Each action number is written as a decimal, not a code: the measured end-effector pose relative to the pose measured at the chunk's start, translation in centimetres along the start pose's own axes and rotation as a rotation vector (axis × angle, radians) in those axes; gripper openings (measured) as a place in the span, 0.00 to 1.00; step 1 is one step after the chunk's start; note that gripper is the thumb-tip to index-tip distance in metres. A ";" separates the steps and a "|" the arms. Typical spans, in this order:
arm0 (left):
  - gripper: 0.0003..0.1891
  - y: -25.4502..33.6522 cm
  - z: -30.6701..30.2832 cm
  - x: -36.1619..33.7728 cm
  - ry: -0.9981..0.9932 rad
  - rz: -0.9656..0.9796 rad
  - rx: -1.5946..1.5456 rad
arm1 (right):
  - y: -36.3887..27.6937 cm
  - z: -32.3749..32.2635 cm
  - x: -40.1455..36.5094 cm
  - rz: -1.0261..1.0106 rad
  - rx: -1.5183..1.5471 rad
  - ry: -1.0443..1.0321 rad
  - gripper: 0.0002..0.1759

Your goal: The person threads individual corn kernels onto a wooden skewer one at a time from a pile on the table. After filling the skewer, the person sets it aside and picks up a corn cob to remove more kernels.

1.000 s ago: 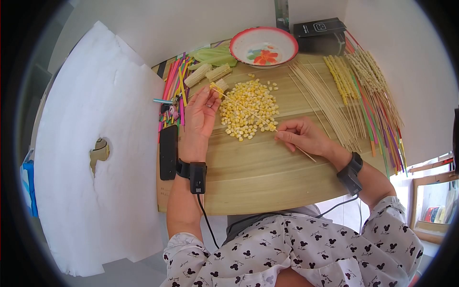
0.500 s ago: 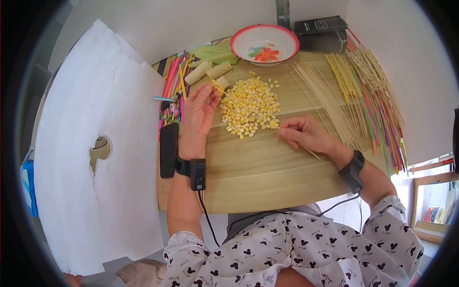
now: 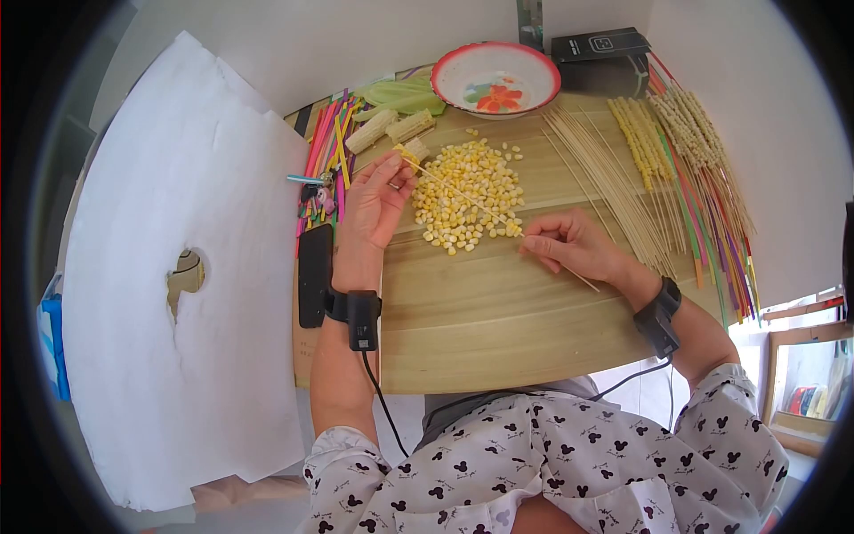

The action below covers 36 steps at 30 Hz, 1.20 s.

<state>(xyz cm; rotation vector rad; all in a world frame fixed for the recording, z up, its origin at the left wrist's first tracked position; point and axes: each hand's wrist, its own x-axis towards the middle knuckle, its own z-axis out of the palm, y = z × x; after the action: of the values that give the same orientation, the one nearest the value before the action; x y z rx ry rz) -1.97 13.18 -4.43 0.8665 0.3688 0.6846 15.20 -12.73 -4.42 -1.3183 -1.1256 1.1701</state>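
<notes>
A thin bamboo skewer [image 3: 458, 190] slants across the corn kernels [image 3: 467, 182] from one hand to the other. My left hand [image 3: 378, 200] pinches its upper left end, where a bit of yellow corn shows at the fingertips. My right hand [image 3: 574, 247] grips the skewer lower down, and its tail sticks out below the fingers. A few kernels sit on the skewer just left of the right fingertips. The loose kernels lie in a pile on the wooden table [image 3: 480, 320], between and beyond my hands.
Bare corn cobs [image 3: 372, 132] and green husks [image 3: 400, 94] lie behind my left hand. At the back stands a red-rimmed enamel basin [image 3: 454, 67] near a black box [image 3: 600, 44]. Loose skewers [image 3: 614, 191] and kernel-threaded skewers [image 3: 639, 142] lie right; a phone [image 3: 314, 276] lies left.
The skewer now shows clearly as a line between both hands. My hands have hardly moved, and the view has shifted slightly.
</notes>
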 end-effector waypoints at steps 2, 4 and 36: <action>0.09 0.0 0.1 0.0 0.012 -0.025 -0.028 | 0.0 0.0 0.0 0.004 0.004 0.003 0.11; 0.08 0.0 0.2 0.1 0.000 -0.092 -0.113 | 0.1 0.0 0.0 0.004 0.009 0.004 0.11; 0.06 -0.2 1.3 -0.2 -0.034 -0.214 -0.232 | -0.4 0.2 -0.1 0.020 0.007 0.044 0.11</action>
<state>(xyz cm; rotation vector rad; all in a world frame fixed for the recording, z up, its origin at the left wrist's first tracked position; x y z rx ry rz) -1.34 12.22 -3.84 0.6075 0.3381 0.5021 14.98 -12.81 -3.98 -1.3466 -1.0778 1.1535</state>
